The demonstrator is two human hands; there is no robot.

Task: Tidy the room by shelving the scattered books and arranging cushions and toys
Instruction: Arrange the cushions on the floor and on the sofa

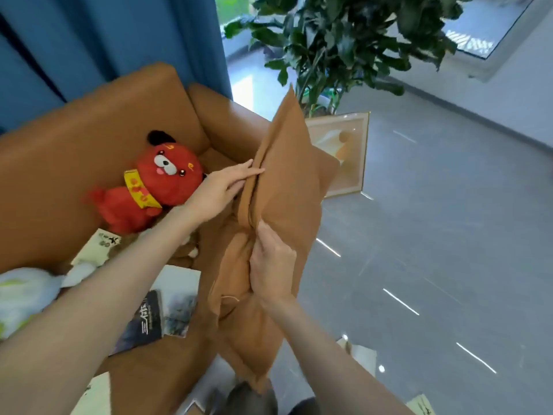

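Grey floor tiles (pixel 434 235) filled the head view from 1 to 5 o'clock, with a blue curtain (pixel 119 40) at 11, a potted plant (pixel 344 40) at 12 and a tan leather sofa (pixel 59 175) across the left half. A framed picture (pixel 344 163) leaned on the floor beside the sofa's far arm. Near the centre the person held a brown cushion (pixel 293 190) up on edge over the sofa's front corner. The left hand (pixel 221 190) lay at the cushion's 9 o'clock side, fingers straight along its seam, pressing rather than gripping; whether the thumb hooked behind could not be told. The right hand (pixel 273 265), lower on the same seam, had its fingers curled into the fabric and gripped it. A red plush dog (pixel 161 181) lay tipped on the seat at 9 o'clock from the cushion, just beside the left wrist. A dark-covered book (pixel 146 322) and a pale book (pixel 179 283) lay on the seat at 7 o'clock, and a white-and-green soft toy (pixel 27 295) sat at the left edge. By my reading the tidying was at an early stage: the cushion was in hand but not placed, the toys were unarranged, the books were unshelved, and no shelf was in view.
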